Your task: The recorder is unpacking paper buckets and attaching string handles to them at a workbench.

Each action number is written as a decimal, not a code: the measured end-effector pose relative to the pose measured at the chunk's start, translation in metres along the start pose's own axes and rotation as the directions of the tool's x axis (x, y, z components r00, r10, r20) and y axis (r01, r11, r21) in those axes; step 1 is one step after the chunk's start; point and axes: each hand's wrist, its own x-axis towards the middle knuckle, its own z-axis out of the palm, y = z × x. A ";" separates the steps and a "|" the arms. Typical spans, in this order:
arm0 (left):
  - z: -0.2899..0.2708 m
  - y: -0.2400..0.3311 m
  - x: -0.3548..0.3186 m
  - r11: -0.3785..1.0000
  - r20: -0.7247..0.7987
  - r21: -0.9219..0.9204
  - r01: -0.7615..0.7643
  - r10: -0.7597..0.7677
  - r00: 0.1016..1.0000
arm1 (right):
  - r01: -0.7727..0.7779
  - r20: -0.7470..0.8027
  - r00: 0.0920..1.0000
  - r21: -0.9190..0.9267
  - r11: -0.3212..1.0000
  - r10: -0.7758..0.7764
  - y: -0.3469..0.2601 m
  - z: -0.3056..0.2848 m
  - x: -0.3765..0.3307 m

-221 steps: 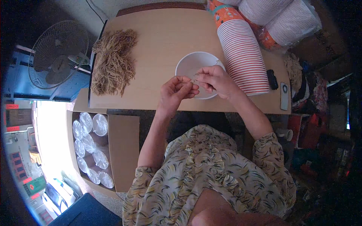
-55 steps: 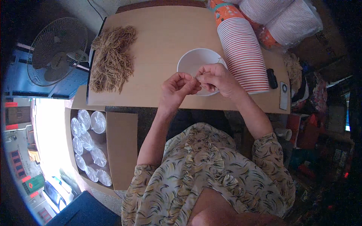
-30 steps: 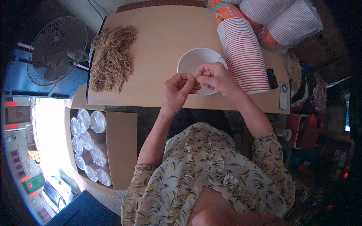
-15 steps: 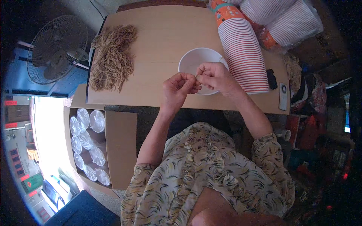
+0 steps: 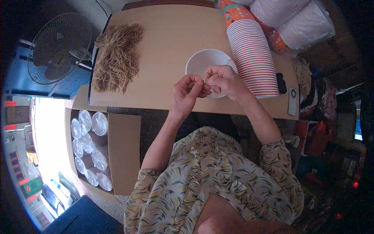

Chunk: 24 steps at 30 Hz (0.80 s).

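Both hands pinch a small strand above the white bowl.

Little has shifted over the last seconds: the left hand (image 5: 187, 90) and right hand (image 5: 224, 80) stay fingertip to fingertip, nipped shut on a thin straw-coloured strand (image 5: 203, 80). Beyond them sits the white bowl (image 5: 202, 62), then the striped cup stack (image 5: 251, 58) and, far left, the fibre pile (image 5: 116, 58) unchanged.

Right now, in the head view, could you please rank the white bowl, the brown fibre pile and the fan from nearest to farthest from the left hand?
1. White bowl, just beyond the left hand, slightly right.
2. Brown fibre pile, on the table's left side.
3. Fan, off the table, far left.
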 end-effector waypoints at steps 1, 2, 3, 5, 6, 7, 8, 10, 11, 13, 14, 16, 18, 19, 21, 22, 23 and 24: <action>0.001 0.003 -0.001 1.000 -0.009 -0.007 0.030 -0.030 1.000 | -0.001 0.000 1.000 -0.001 1.000 0.001 -0.001 0.001 -0.001; 0.002 0.004 -0.001 0.998 -0.018 -0.015 0.060 -0.060 0.998 | -0.004 0.006 1.000 0.003 1.000 0.004 -0.002 0.002 -0.002; 0.001 0.003 -0.001 0.998 -0.022 -0.015 0.059 -0.060 0.998 | -0.007 0.014 1.000 0.006 1.000 0.006 -0.003 0.003 -0.002; -0.001 0.001 0.000 0.994 0.027 -0.073 0.080 -0.078 0.997 | -0.001 0.023 1.000 0.022 1.000 0.001 -0.001 0.003 -0.001; -0.001 0.001 0.000 0.994 0.027 -0.074 0.081 -0.079 0.997 | 0.003 0.025 1.000 0.039 0.999 -0.004 0.000 0.002 -0.001; 0.000 0.003 0.000 0.985 0.025 -0.124 0.118 -0.116 0.993 | 0.002 0.025 1.000 0.039 0.999 -0.003 0.000 0.003 -0.001; 0.000 0.004 0.000 0.973 0.025 -0.173 0.155 -0.153 0.988 | 0.009 0.029 1.000 0.056 0.998 -0.011 0.000 0.003 -0.001; -0.002 0.002 0.001 0.967 0.034 -0.198 0.159 -0.156 0.987 | 0.015 0.034 0.999 0.073 0.997 -0.017 -0.002 0.004 -0.002; -0.003 0.002 0.001 0.961 0.044 -0.222 0.164 -0.158 0.987 | -0.013 0.036 0.999 0.104 0.995 0.010 -0.005 0.005 -0.002; -0.002 0.004 0.002 0.959 0.044 -0.229 0.165 -0.159 0.986 | -0.041 0.033 0.999 0.135 0.990 0.037 -0.004 0.003 -0.003; -0.002 0.005 0.002 0.958 0.043 -0.235 0.164 -0.158 0.986 | -0.046 -0.014 0.999 0.189 0.981 0.050 -0.001 0.000 -0.003; -0.005 0.004 0.002 0.961 0.046 -0.222 0.164 -0.158 0.986 | -0.050 -0.056 0.996 0.240 0.969 0.065 0.000 -0.002 -0.004; -0.008 0.003 0.001 0.964 0.049 -0.209 0.166 -0.159 0.986 | -0.047 -0.155 0.985 0.186 0.981 0.077 -0.004 -0.002 -0.005; -0.009 0.002 0.001 0.964 0.051 -0.212 0.163 -0.156 0.986 | -0.048 -0.156 0.985 0.186 0.981 0.077 -0.005 -0.002 -0.006; -0.009 0.002 0.001 0.963 0.055 -0.215 0.161 -0.153 0.987 | -0.021 -0.082 0.996 -0.014 1.000 0.019 -0.008 -0.001 -0.006; -0.007 0.004 0.001 0.962 0.054 -0.215 0.167 -0.159 0.986 | -0.021 -0.083 0.996 -0.014 1.000 0.020 -0.009 0.000 -0.006; -0.007 0.005 0.001 0.961 0.053 -0.214 0.173 -0.165 0.985 | -0.005 -0.044 0.999 -0.029 1.000 0.004 -0.009 0.001 -0.007; -0.007 0.005 0.002 0.961 0.053 -0.215 0.173 -0.165 0.985 | 0.012 -0.003 1.000 -0.043 0.999 -0.012 -0.009 0.002 -0.007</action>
